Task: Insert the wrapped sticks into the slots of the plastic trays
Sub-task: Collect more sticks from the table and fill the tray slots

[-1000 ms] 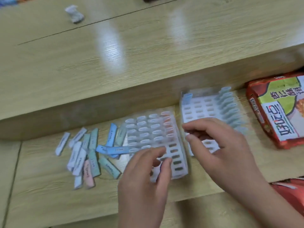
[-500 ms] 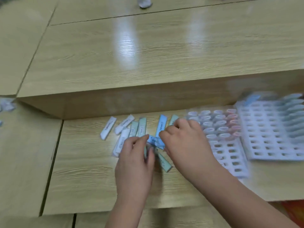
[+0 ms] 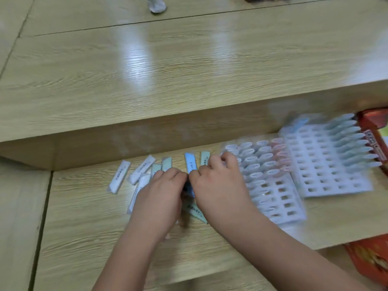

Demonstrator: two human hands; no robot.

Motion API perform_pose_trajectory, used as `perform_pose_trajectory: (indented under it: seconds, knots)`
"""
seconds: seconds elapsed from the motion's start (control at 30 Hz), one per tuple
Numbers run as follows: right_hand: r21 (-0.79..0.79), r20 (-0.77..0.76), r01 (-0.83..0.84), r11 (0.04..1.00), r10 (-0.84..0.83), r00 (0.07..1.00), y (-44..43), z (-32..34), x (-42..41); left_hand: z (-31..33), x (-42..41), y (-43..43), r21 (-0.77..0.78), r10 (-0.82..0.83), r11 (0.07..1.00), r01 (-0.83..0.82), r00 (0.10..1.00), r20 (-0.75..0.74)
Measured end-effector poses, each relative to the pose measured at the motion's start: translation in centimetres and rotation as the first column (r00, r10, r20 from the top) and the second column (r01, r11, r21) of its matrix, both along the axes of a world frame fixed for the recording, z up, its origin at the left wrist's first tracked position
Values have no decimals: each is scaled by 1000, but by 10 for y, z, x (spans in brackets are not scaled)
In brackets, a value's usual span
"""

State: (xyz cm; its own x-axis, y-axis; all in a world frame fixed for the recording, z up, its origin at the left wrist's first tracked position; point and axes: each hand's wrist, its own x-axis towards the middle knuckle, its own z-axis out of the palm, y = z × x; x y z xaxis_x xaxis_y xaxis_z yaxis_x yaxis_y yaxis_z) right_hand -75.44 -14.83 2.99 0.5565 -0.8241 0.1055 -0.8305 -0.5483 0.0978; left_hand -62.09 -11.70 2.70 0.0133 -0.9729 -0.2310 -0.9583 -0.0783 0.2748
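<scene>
Both hands are down on the pile of loose wrapped sticks [image 3: 144, 169] that lies on the lower wooden shelf [image 3: 84, 227]. The left hand [image 3: 159, 196] rests knuckles-up, its fingers curled downward and pressed close together over the sticks; whether they actually grip one cannot be told, since the fingertips are hidden under the hand. The right hand [image 3: 218, 185] sits just beside it, almost touching, with its fingers bent inward toward the left hand's. In the narrow gap between the two sets of fingers a blue stick [image 3: 190, 164] shows, running away from the person, and the right fingertips seem to be at its edge, though motion blur keeps the contact unclear. Several white and pale green sticks fan out beyond and to the left of the left fingers, and a green stick [image 3: 195, 213] pokes out under the heels of both hands. Just right of the right fingers lies the near tray [image 3: 281, 206], its far rows filled with upright sticks and its near slots empty. Beyond it to the right sits the second tray [image 3: 327, 175], overlapping the first, with one filled column along its far right side beside a red snack packet [image 3: 373, 139].
</scene>
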Motion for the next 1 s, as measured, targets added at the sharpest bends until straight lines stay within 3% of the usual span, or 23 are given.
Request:
perform_pose_trajectory:
  seconds: [0.17, 0.33, 0.4, 0.53, 0.63, 0.73, 0.83, 1.0]
  knots:
    - [89, 72, 13, 996, -20, 997, 1, 6, -7, 3, 6, -4, 37, -55, 998, 57, 997, -49]
    - [170, 305, 24, 985, -76, 949, 2, 27, -23, 14, 3, 3, 6, 77, 997, -77, 989, -129]
    - [221, 460, 50, 974, -150, 875, 3, 43, -39, 20, 1, 5, -47, 143, 987, -154, 971, -190]
    - [389, 739, -17, 921, -301, 602, -2, 72, -104, 52, -28, 5, -143, 262, 931, -336, 887, -381]
    - [272, 796, 72, 960, -266, 544, -12, 75, -165, 77, -65, -2, -189, 243, 903, -386, 822, -515]
    - [292, 804, 199, 935, -353, 479, -27, 66, -214, 93, -110, -16, -256, 131, 902, -348, 785, -605]
    - [308, 806, 262, 915, -397, 438, -49, 54, -243, 93, -160, -35, -280, 20, 934, -220, 818, -575]
    - [360, 797, 182, 915, -403, 450, -83, 35, -254, 69, -208, -66, -306, -49, 949, -78, 921, -388]
